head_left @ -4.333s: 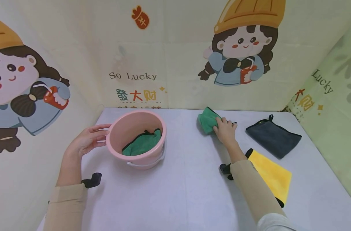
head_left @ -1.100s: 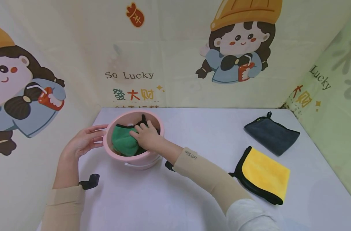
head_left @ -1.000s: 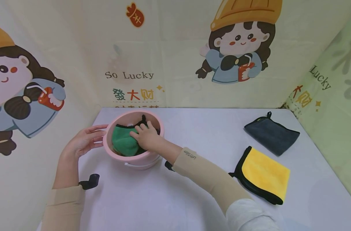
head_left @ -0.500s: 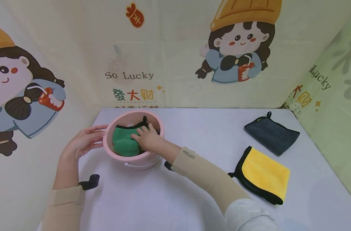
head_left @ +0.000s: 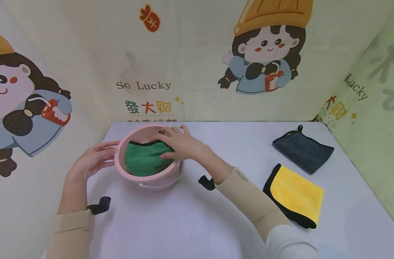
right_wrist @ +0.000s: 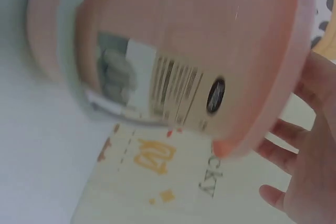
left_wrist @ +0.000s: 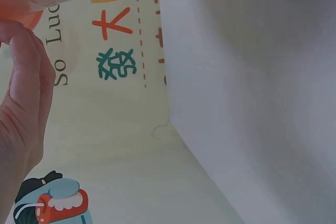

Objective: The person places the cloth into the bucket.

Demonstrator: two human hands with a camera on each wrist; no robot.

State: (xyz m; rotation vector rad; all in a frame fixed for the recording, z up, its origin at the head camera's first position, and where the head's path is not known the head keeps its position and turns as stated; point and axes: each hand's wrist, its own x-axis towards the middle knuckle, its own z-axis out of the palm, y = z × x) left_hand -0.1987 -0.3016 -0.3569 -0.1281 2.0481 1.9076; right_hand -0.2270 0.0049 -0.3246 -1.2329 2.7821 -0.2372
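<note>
A pink bucket (head_left: pixel 145 132) stands at the back left of the table, with a green cloth (head_left: pixel 148 158) edged in black inside it. My left hand (head_left: pixel 94 158) touches the bucket's left side with extended fingers. At the right rim is my right hand (head_left: pixel 184 144), palm down, fingers loosely spread above the cloth and holding nothing. In the right wrist view, the fingers of that right hand (right_wrist: pixel 315 166) reach past the rim of the bucket (right_wrist: pixel 236 35). Whatever lies under the green cloth is hidden.
On the right of the white table (head_left: pixel 171 223) lie a folded dark grey cloth (head_left: pixel 304 153) and a folded yellow cloth (head_left: pixel 297 194) with black edging. The bucket's white handle (head_left: pixel 156 187) hangs down in front. A printed curtain (head_left: pixel 197 72) borders the back.
My right hand took a green cloth from the table into the bucket, pressed there, and has now let go and lifted right to the rim. The left hand stays at the bucket.
</note>
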